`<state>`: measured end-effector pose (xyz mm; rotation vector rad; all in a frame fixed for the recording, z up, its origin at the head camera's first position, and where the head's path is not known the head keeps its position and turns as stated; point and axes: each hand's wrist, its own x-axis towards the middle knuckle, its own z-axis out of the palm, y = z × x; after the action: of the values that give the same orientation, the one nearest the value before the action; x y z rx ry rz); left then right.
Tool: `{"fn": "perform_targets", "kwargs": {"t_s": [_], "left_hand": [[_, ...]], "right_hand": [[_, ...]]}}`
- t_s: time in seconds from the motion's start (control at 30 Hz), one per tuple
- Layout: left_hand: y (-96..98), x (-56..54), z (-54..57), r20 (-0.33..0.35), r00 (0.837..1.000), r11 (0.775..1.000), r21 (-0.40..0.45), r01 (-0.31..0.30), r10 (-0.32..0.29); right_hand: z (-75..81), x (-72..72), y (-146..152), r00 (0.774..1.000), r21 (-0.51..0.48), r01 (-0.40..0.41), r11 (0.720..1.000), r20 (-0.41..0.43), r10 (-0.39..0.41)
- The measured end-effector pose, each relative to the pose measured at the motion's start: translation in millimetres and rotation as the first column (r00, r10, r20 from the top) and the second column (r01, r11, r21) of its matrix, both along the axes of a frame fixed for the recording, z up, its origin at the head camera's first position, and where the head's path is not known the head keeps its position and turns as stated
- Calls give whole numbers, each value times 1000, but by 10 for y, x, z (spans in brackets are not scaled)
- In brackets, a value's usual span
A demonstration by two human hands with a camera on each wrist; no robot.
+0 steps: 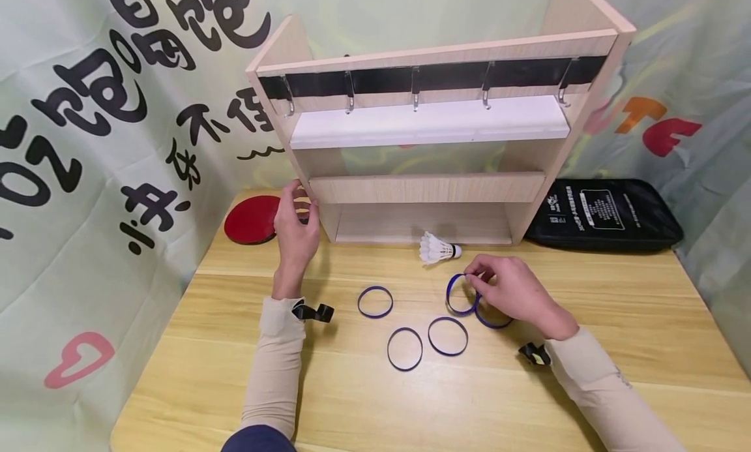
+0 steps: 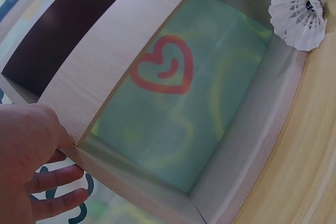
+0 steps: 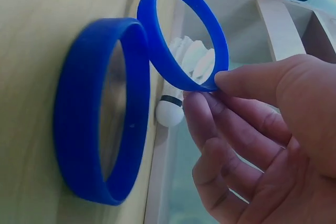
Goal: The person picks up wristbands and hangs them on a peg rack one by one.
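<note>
The bench (image 1: 352,406) spreads under everything, its wood-grain top bearing all the other things. At its far side the wooden rack (image 1: 426,189) stands upright, a black strip (image 1: 381,80) across its upper part. A black case (image 1: 604,214) lies just beside the rack's right side, and a red paddle (image 1: 252,220) lies by its left, partly behind the left hand (image 1: 296,233). That hand touches the rack's left edge, though the left wrist view shows too little to tell whether it grips it. The right hand (image 1: 510,286) pinches a blue ring (image 3: 176,75) between thumb and fingertip. A white shuttlecock (image 1: 437,248) lies on its side just in front of the rack, cork end toward the right.

The pinched ring is round, with no long axis; it tilts up at the right hand's fingertips, on that hand's left, well apart from the left hand. Of the 4 other blue rings (image 3: 79,114) on the bench, 1 is just beside it and 3 spread leftward. 5 metal hooks (image 1: 416,100) hang above and beyond it.
</note>
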<state>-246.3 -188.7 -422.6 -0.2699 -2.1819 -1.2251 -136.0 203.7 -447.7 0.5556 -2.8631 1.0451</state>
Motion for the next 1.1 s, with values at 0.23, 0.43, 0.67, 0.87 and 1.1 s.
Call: {"fn": "perform_targets", "kwargs": {"t_s": [0.23,0.43,0.67,0.87,1.1], "left_hand": [[37,-15,14,1,1000,1000,8,26,-26],[0,9,-2,7,1000,1000,4,0,-1],[-24,12,-7,24,1000,1000,-2,3,-3],[-22,7,-9,4,1000,1000,-6,-1,1],[-32,14,-5,0,1000,1000,0,6,-6]], "right_hand": [[102,26,83,999,-82,9,997,-42,-12],[172,23,123,1000,-128,-18,992,-25,15],[367,6,185,991,-203,-32,979,-130,5],[646,5,293,972,-205,-11,979,-230,-37],[988,23,419,936,-222,20,975,-338,-96]]}}
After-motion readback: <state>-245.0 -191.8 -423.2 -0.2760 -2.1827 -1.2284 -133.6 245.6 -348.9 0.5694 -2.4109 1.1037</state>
